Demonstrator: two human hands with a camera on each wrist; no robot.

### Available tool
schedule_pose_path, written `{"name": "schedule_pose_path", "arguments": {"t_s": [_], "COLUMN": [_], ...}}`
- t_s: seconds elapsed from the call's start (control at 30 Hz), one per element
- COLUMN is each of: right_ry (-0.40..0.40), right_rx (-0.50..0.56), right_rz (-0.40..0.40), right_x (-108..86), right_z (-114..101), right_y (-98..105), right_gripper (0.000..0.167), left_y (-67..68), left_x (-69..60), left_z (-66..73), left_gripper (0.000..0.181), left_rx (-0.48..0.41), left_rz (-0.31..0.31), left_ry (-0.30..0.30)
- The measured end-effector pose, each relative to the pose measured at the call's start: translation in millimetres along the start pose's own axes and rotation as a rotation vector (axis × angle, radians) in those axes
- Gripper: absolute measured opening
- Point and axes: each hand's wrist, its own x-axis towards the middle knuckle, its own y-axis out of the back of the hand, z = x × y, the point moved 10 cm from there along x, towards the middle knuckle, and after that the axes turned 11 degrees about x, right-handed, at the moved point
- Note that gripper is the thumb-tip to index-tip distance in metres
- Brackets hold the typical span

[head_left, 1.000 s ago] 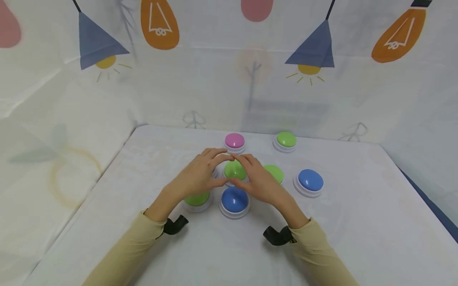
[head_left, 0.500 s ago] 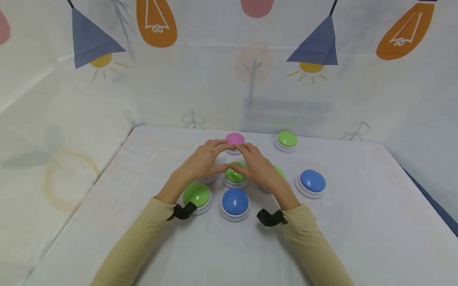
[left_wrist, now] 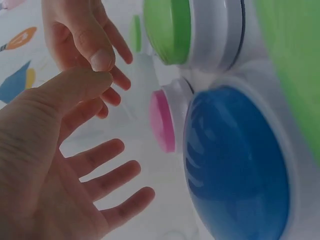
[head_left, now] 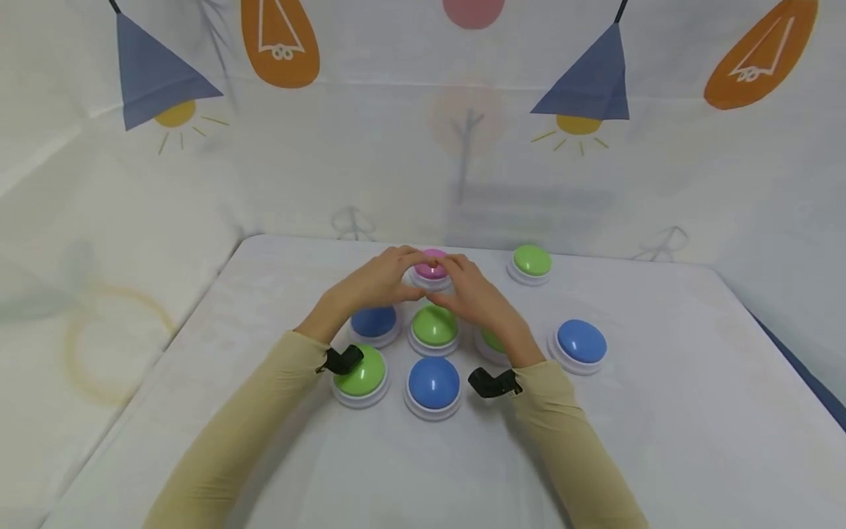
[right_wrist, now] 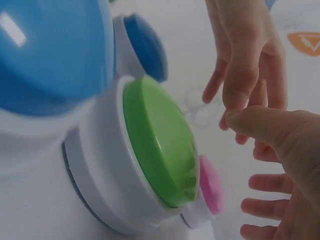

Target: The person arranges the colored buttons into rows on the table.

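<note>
My left hand [head_left: 378,283] and right hand [head_left: 480,295] hover above the table, fingertips meeting in the middle with a gap between thumbs and index fingers. In the left wrist view the thumb tips touch and the other fingers spread loosely; neither hand holds anything. The pink push button [head_left: 431,266] shows partly through and behind this gap. Nearer lie a green button [head_left: 435,325], a blue button [head_left: 434,383], a left blue button [head_left: 373,321] and a left green button [head_left: 362,373]. Another green button [head_left: 493,339] is partly hidden by my right hand and wrist.
A far green button [head_left: 532,261] and a right blue button [head_left: 581,342] stand on the white-covered table [head_left: 687,411]. Behind rises a printed cloth backdrop [head_left: 396,169]. Each wrist carries a black camera mount, such as the left mount [head_left: 344,360].
Both hands, still joined at the fingertips, have moved forward from over the middle green button toward the pink one. The left blue button has come into sight. The head view has shifted slightly.
</note>
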Motion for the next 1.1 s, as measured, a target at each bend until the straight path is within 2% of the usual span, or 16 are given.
{"name": "schedule_pose_path", "arguments": {"t_s": [0.17, 0.33, 0.7, 0.8, 0.97, 1.1], "right_ry": [-0.01, -0.013, -0.067, -0.07, -0.086, -0.095], "right_rx": [-0.02, -0.007, 0.079, 0.121, 0.177, 0.166], "right_rz": [-0.006, -0.021, -0.059, -0.076, -0.084, -0.08], "right_x": [16.5, 27.5, 39.0, 41.5, 44.1, 46.2], "right_z": [11.6, 15.6, 30.9, 33.6, 36.1, 38.9], "right_y": [0.8, 2.5, -5.5, -11.1, -15.7, -16.1], "right_gripper": [0.072, 0.07, 0.076, 0.078, 0.078, 0.077], "left_y": [-6.6, -11.6, -26.4, -29.8, -34.7, -36.8], "left_x": [17.9, 29.8, 38.4, 39.8, 44.1, 47.4], "left_z": [-7.6, -11.7, -22.7, -25.4, -28.7, -32.5], "left_gripper": [0.064, 0.065, 0.072, 0.073, 0.072, 0.071], "left_rx": [0.027, 0.048, 0.085, 0.063, -0.002, -0.056], "left_rz": [-0.054, -0.083, -0.173, -0.183, -0.176, -0.159], "left_ry": [0.017, 0.02, 0.128, 0.131, 0.096, 0.093]}}
